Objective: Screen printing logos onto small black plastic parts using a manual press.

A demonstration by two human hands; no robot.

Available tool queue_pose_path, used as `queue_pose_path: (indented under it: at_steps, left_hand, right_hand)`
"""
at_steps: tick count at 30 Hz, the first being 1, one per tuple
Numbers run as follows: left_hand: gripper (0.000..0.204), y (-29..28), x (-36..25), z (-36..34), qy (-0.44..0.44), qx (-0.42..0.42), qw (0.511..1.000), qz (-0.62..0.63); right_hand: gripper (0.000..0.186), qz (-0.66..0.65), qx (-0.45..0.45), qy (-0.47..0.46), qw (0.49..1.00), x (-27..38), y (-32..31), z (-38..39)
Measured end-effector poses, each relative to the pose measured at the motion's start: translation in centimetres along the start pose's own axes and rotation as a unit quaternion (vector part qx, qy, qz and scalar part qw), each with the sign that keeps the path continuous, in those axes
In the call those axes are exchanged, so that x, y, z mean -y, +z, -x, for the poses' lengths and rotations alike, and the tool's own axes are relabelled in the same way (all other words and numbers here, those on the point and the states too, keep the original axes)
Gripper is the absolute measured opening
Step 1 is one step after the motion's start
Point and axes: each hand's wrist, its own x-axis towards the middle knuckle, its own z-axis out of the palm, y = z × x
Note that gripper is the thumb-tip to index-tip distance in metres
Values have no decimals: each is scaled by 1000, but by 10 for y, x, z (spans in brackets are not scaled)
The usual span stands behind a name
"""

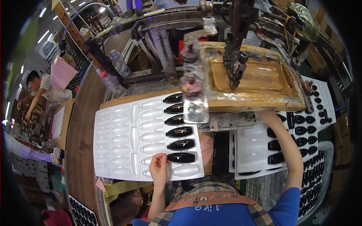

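My left hand (158,167) rests on the near edge of a white moulded tray (117,150), its fingertips touching the lowest of several glossy black oval pieces (181,157) set in the tray's right column. My right hand (266,115) reaches up under the wooden frame of a printing machine (256,75); its fingers are hidden there, so what it holds cannot be seen. A second white tray (250,154) with more black pieces (276,158) lies under my right forearm.
Two plastic water bottles (113,83) stand at the bench's far left. More black pieces (307,130) fill trays at the right. A black sheet of pieces (81,213) lies at lower left. Another person (41,86) works at a far bench on the left.
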Motion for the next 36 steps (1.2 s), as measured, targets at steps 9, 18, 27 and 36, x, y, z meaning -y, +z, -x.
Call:
queue_pose_path:
  at_steps: [9, 18, 27, 36]
  left_hand:
    - [13, -6, 12, 4, -13, 11, 980, -200]
    - [14, 12, -53, -21, 140, 14, 929, -342]
    - [17, 117, -94, -124, 420, 226, 814, -331]
    - [15, 84, -103, -119, 309, 138, 938, -81]
  right_hand:
    - [27, -380, -102, 63, 917, -11, 39, -91]
    - [36, -351, -98, 151, 919, 8, -26, -54]
    - [65, -388, 36, 114, 914, 50, -88, 13]
    - [58, -349, 129, 51, 927, 86, -77, -23]
